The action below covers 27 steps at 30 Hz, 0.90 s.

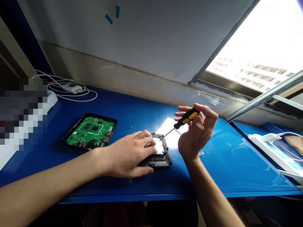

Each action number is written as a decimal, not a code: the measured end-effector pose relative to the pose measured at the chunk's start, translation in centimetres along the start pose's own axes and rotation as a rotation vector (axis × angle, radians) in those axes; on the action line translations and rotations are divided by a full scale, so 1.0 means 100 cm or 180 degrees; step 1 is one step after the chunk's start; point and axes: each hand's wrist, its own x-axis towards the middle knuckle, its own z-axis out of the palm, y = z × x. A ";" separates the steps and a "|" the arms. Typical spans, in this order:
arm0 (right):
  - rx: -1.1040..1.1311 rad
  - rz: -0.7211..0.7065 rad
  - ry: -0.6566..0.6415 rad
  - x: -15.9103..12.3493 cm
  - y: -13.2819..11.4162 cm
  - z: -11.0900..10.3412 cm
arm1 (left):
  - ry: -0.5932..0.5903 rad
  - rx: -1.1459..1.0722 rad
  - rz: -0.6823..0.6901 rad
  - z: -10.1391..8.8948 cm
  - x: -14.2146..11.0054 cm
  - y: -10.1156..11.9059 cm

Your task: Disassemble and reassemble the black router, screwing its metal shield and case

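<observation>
Black cover (pixel 162 162): lying on the desk (pixel 170 186) beneath the left hand (pixel 129 154); looking light and stiff, probably skidding on the glossy top if unpinned.
Cover hold: outer rim seeming best; small edge tabs (pixel 167 148) looking snappable.
Pale plate (pixel 160 148): sitting inside the cover, looking flat and smooth.
Left fingers: spreading apart over cover and plate, resting rather than pinching.
Screwdriver (pixel 186 120): slanting in from between 1 and 2 o'clock; tip ending at the plate, contact not showing clearly. Looking rigid, light; thick handle offering the grip.
Right hand (pixel 197 137): thumb and index finger clamping the handle, other fingers standing apart.
Circuit board (pixel 88 130): sitting in a black shell (pixel 89 114) toward 10 o'clock of the cover; likely fragile, shell edges offering safer hold.
Small screws (pixel 131 126): lying toward 11 o'clock, probably rolling easily.
</observation>
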 end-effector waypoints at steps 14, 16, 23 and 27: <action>-0.0416 -0.0058 0.0154 0.001 0.000 -0.001 | 0.0072 0.0036 0.0012 0.000 0.000 0.000; -0.0586 -0.0093 0.0205 0.001 0.000 -0.001 | 0.0068 0.0035 0.0015 -0.001 0.000 0.000; -0.0109 -0.0023 0.0074 0.001 -0.001 0.000 | 0.0089 0.0044 0.0033 0.000 0.001 0.000; -0.0472 -0.0109 0.0199 0.000 0.000 0.001 | 0.0161 0.0028 0.0075 0.000 0.001 0.000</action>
